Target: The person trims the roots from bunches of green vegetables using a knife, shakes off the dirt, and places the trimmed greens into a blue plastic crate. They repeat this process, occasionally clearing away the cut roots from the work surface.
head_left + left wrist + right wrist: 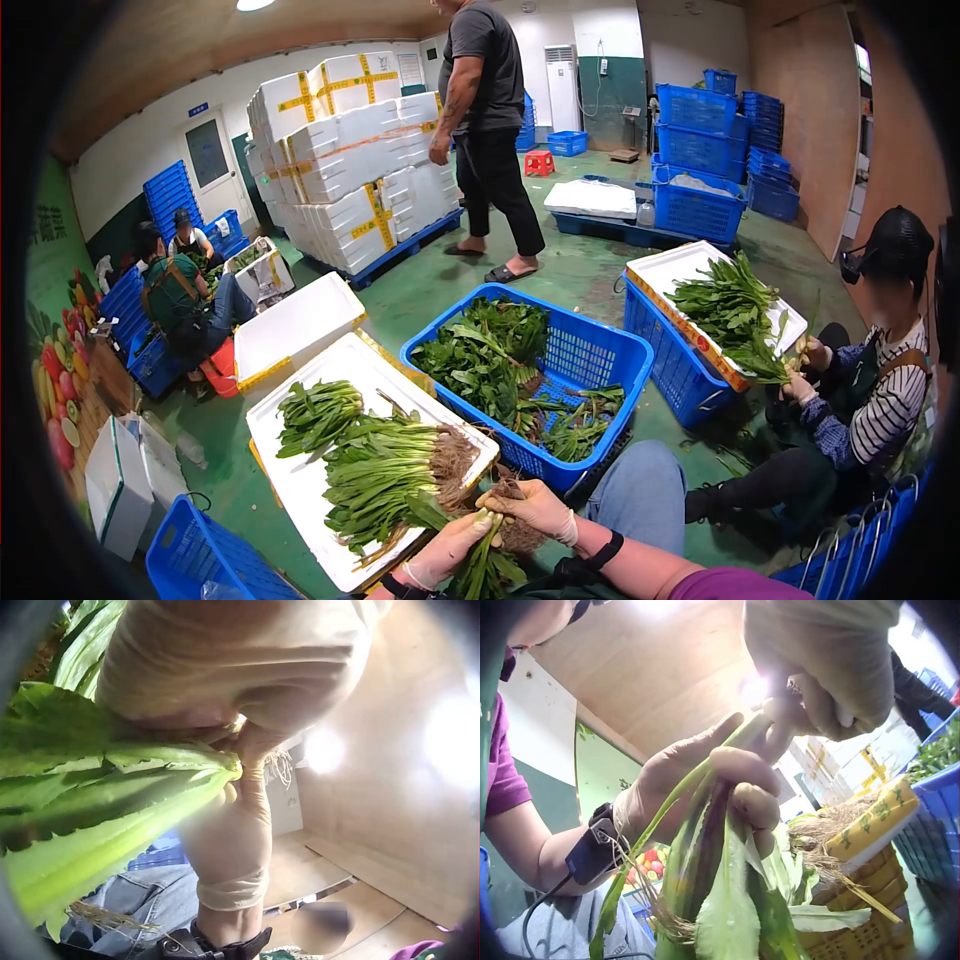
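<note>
My gloved left hand [450, 550] grips a small bunch of culantro [705, 862], long green leaves with toothed edges, its stems closed in the curled fingers. At the stem base my gloved right hand [537, 508] pinches with thumb and fingers, and brown stringy roots [522, 538] hang beneath it. Both hands meet at the pale stem end [234, 766]. Close to the left hand, more culantro bunches [380, 480] lie in rows on a white foam tray [300, 490], roots toward the right. Behind the hands stands a blue basket [590, 355] holding loose culantro.
At the right a seated person [880, 370] handles greens beside a foam tray [660, 275] on a blue crate. Someone in dark clothes [490, 120] stands by stacked foam boxes [350, 150]. A blue crate [205, 555] is at the lower left, and people sit farther back.
</note>
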Available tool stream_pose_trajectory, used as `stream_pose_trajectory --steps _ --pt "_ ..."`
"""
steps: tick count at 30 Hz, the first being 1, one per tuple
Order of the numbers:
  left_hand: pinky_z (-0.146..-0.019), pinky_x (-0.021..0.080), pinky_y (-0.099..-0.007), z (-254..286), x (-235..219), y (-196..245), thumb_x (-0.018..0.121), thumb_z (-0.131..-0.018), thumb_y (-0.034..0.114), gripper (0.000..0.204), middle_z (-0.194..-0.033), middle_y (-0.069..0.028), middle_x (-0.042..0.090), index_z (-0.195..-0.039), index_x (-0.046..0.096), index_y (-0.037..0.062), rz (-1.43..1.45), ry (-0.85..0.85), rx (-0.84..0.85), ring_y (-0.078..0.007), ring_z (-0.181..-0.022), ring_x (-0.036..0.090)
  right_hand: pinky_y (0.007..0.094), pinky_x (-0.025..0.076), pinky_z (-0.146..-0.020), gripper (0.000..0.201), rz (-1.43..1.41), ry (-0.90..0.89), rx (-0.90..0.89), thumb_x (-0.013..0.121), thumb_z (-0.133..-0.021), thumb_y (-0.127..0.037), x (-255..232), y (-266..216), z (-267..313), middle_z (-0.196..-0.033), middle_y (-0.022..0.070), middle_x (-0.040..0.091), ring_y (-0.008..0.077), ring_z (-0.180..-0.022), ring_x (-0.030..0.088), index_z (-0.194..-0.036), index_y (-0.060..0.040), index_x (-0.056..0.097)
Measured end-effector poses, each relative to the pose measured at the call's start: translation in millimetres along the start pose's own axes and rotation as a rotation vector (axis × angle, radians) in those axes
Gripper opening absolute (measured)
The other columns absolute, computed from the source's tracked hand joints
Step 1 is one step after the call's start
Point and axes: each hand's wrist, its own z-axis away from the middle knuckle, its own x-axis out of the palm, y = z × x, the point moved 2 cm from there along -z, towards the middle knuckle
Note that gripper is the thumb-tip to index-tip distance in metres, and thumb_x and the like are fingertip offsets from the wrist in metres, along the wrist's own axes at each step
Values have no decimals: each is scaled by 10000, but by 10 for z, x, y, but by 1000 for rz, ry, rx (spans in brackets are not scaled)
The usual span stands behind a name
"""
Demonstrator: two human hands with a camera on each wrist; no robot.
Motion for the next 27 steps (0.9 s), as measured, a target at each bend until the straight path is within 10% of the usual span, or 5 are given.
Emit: stream_pose_trajectory --steps 5,9,11,13,27 --pt "-812 479 -248 8 92 61 567 -1050 280 287 -956 -16 609 -1152 627 19 -95 4 170 -111 -871 567 245 519 -807 339 -67 -32 48 704 -975 -268 -5 55 -36 -1025 28 733 81 -909 648 -1173 7 710" --pt "-779 463 -263 115 70 264 587 -1025 314 303 -919 -27 635 -1096 652 27 -93 208 304 -117 -821 570 271 491 -909 506 218 235 -290 644 -1012 -240 2 135 -36 -1224 34 647 113 -1019 606 -1428 16 510" --pt "-758 463 -275 192 13 373 593 -1023 314 300 -892 -32 619 -1072 641 22 -44 210 348 -125 -802 559 260 474 -876 531 -204 40 -84 575 -1045 -230 -24 39 50 -1143 8 599 97 -975 558 -1494 13 429" --pt "-782 440 -259 162 -117 340 582 -1036 286 289 -872 -9 571 -1094 616 5 -29 205 376 -120 -835 524 246 455 -807 535 -24 23 -57 533 -1062 -232 29 -204 117 -979 -14 561 84 -890 520 -1519 9 395" --pt "-1019 447 -333 23 -91 182 592 -1011 111 361 -1246 -111 642 -1351 551 -3 -758 329 630 -215 -1135 597 223 456 -734 388 -47 -54 5 639 -1012 -228 179 -92 62 -931 -18 609 53 -819 523 -1303 23 583"
